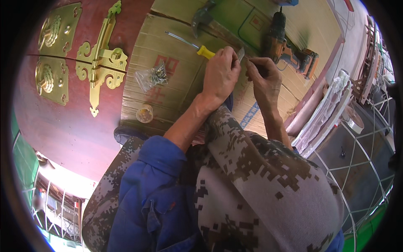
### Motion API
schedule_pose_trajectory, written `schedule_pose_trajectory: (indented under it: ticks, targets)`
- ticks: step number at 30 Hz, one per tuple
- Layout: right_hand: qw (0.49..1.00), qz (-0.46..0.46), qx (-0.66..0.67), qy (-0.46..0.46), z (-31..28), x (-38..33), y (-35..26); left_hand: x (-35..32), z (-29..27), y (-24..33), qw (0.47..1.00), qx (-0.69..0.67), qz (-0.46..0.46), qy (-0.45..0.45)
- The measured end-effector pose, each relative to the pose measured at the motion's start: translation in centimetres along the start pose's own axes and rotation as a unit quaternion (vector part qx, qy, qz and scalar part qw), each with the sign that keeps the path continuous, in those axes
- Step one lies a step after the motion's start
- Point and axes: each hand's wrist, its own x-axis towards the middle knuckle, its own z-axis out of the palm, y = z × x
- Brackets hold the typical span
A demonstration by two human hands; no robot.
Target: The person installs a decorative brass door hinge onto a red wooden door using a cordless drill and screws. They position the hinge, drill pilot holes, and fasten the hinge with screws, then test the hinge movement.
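My left hand (221, 71) is closed, and a small flat pale-grey pointed piece (241, 53) sticks out from its fingertips. Facing it, my right hand (266, 77) has thumb and forefinger pinched together; whatever is between them is too small to make out. A screwdriver (205, 52) with a yellow handle and long metal shaft lies just beyond my left hand. Its handle end is close to my knuckles, and I cannot tell whether they touch. On the cardboard (180, 80), left of my left forearm, lies a clear plastic bag of small metal screws (158, 74).
A round clear tub (145, 113) sits near my foot. Farther off lie a claw hammer (202, 19) and an orange-and-black cordless drill (285, 50). At left, a dark red panel (63, 126) carries a brass latch (98, 63) and brass handle plates (54, 31). Wrapped strips (325, 113) stand right.
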Motion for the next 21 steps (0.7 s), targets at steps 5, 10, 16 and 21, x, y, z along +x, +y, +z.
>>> schedule_pose_trajectory:
  ticks: [5, 10, 16, 21]
  targets:
    - [0.988, 0.062, 0.141, -0.011, 0.0, 0.6, 1.9, -0.1, 0.4, -0.1, 0.999, -0.041, -0.004, -0.008]
    - [0.962, 0.129, 0.241, -0.013, 0.2, 1.0, 3.7, 0.0, -0.1, -0.5, 0.997, -0.048, -0.03, -0.052]
    - [0.96, 0.115, 0.248, -0.06, 0.1, 1.4, 2.7, 0.5, -0.5, -0.9, 0.997, -0.026, 0.011, -0.068]
    - [0.922, 0.141, 0.351, -0.082, -1.1, 2.2, 3.6, 0.5, -0.4, -1.2, 0.987, -0.132, -0.038, -0.086]
